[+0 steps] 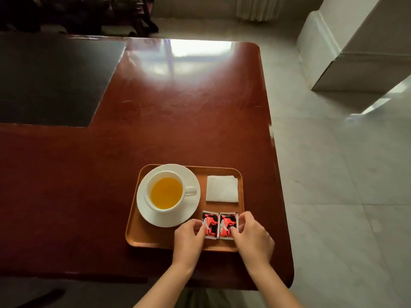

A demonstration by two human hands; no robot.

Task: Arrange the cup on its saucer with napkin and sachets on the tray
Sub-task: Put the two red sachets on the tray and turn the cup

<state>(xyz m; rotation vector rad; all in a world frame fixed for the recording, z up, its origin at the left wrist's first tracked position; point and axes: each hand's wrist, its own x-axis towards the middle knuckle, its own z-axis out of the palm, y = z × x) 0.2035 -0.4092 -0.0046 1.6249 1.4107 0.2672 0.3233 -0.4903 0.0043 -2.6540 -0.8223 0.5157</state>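
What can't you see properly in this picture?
Head view only:
- Print on the two sachets: too small to read.
- The sachets' near corners: covered by fingers of the left hand and right hand.
- Saucer centre: hidden under the cup.
- Both elbows: cut off by the bottom edge.

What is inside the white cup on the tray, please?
The cup on its saucer holds an orange-yellow liquid that fills it most of the way. The liquid is opaque, so the cup's bottom and anything lying there cannot be seen.
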